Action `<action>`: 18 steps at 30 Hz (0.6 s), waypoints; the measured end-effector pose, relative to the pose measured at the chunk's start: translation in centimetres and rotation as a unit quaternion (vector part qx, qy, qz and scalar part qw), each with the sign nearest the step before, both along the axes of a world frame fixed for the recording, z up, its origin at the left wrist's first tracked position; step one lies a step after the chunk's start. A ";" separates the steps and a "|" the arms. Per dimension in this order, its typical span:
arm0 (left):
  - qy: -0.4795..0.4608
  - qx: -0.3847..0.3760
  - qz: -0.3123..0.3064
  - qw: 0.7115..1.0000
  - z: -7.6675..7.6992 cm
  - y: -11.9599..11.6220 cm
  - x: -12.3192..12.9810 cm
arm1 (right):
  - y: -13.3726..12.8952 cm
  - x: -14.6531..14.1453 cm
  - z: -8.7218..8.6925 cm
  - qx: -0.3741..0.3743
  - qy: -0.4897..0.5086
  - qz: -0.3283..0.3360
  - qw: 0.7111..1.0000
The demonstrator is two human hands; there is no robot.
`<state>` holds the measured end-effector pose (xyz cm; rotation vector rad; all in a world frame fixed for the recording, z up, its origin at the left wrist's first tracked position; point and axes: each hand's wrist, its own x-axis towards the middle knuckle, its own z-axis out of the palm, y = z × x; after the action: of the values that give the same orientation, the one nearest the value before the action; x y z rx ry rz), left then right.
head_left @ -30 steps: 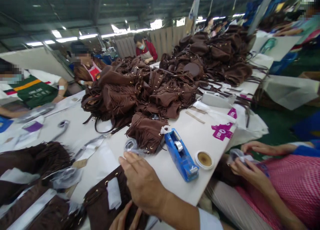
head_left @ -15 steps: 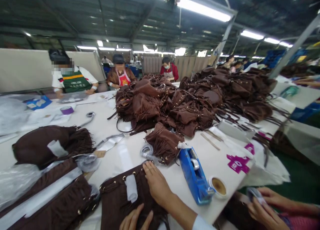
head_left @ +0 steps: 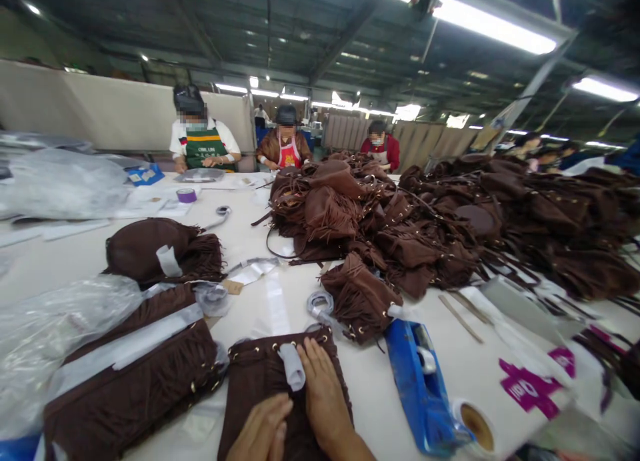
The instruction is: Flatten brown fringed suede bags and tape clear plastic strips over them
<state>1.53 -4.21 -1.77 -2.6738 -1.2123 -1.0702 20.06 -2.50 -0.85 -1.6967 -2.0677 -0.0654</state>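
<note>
A dark brown fringed bag with gold eyelets along its top edge lies flat at the table's near side. A roll of white wrapping sits on its upper part. My right hand rests flat on the bag just right of that roll, fingers stretched towards the eyelets. Lower down, my left hand lies over the bag's front with its fingers extended, partly cut off by the frame. Neither hand grips anything.
A blue tape dispenser and a tape roll stand to the right. Brown bags are heaped behind. Another bag and clear plastic lie left. Several people work across the table.
The view has turned left, so the scene sits further right. My right hand has come down from the bag's top corner towards its middle. Another person's hands at lower right have left view.
</note>
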 end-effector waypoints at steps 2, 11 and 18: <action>0.020 -0.003 0.062 0.998 2.1 1.2 -0.2 | -0.1 0.0 0.2 -0.011 0.000 0.001 1.000; 0.153 -0.046 0.150 0.976 0.7 1.8 -0.1 | 0.1 0.1 -0.1 -0.044 0.014 0.014 0.999; 0.144 -0.094 0.140 0.975 2.7 1.5 0.4 | 0.1 -0.2 1.5 -0.073 0.043 0.019 0.996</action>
<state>1.95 -2.69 0.91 -2.5567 -1.6292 -0.5338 19.85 -2.38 0.69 -1.7123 -2.0840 0.1734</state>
